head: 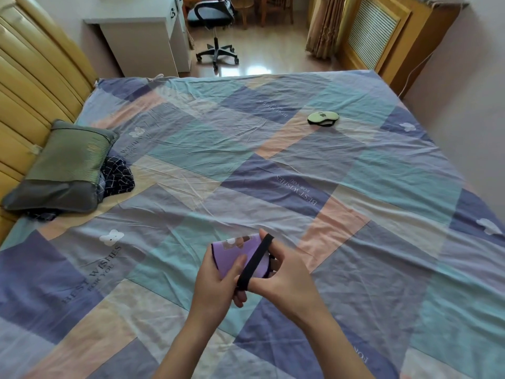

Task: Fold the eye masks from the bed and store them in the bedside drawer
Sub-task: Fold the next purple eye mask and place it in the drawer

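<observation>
Both hands pinch the soft, light purple eye mask (235,255), right hand (284,277) fingers stretching its strap (254,262), left hand (218,283) gripping the fold; green mask (323,118) lies at two o'clock.

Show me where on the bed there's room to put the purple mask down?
Lots of room. The sheet is bare across the wide middle, between the pillow and the green mask, and in front of both hands, left hand and right hand, holding the purple mask. It is crowded only beside the pillow, where dark clothes lie.
</observation>
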